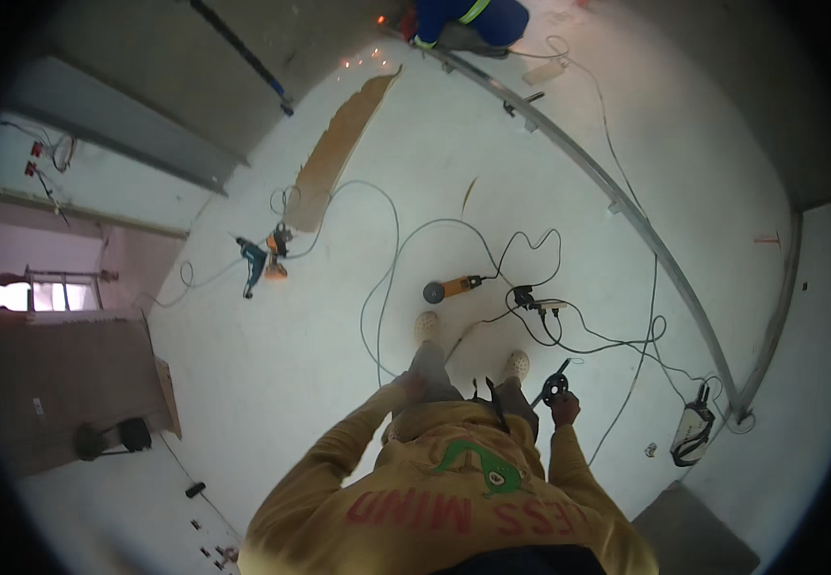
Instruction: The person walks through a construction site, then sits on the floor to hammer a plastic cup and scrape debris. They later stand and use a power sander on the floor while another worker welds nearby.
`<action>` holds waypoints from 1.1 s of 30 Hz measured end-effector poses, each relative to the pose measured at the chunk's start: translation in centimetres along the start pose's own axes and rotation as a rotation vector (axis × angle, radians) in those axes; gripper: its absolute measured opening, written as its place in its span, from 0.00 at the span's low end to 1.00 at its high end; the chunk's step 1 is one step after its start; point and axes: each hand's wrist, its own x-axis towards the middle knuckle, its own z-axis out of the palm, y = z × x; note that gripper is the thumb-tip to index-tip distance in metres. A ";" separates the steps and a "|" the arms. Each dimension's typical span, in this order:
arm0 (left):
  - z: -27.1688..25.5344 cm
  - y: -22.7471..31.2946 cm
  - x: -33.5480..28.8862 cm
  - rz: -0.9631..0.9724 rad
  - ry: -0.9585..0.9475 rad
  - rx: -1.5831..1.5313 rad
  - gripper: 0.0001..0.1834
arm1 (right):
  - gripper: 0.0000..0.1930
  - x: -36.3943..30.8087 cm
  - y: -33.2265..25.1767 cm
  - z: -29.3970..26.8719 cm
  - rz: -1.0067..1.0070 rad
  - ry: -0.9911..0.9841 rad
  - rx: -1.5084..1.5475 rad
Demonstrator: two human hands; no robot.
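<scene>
My right hand (565, 409) is closed round a black round object (555, 385) with cut-outs and a thin part sticking up; its kind is unclear. It hangs beside my right leg. My left hand (411, 385) rests against my left thigh, its fingers too dim to make out. Ahead of my feet, an orange angle grinder (457, 287) with a dark disc lies on the white floor (339, 316), touched by neither hand. Right of it is a power strip (551, 305) with black plugs in it.
Cables loop across the floor around my feet. A long metal beam (607, 177) runs from top to right. Another person (473, 21) crouches at its far end near sparks. A teal drill (253, 265), a brown sheet strip (339, 134) and a welding machine (693, 431) lie around.
</scene>
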 end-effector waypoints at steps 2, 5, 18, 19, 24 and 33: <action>-0.7 -1.0 -0.9 0.252 -0.070 -0.049 0.22 | 0.12 -1.4 -3.5 1.2 -0.096 0.011 0.123; -1.1 -0.1 -2.3 0.357 -0.404 -0.072 0.18 | 0.12 -3.8 -8.4 1.6 -0.189 -0.112 0.143; 5.0 4.0 29.8 0.370 0.108 -0.237 0.20 | 0.12 9.4 1.3 33.2 -0.036 -0.397 0.028; 4.8 4.8 31.4 0.378 0.040 -0.230 0.19 | 0.11 10.6 3.6 36.4 -0.146 -0.327 -0.023; 4.9 7.1 33.2 0.783 0.225 0.304 0.12 | 0.13 16.2 9.9 48.1 -0.128 -0.192 0.125; 11.3 6.3 27.9 0.776 0.542 0.456 0.06 | 0.12 29.3 1.5 53.3 -0.577 -0.520 0.171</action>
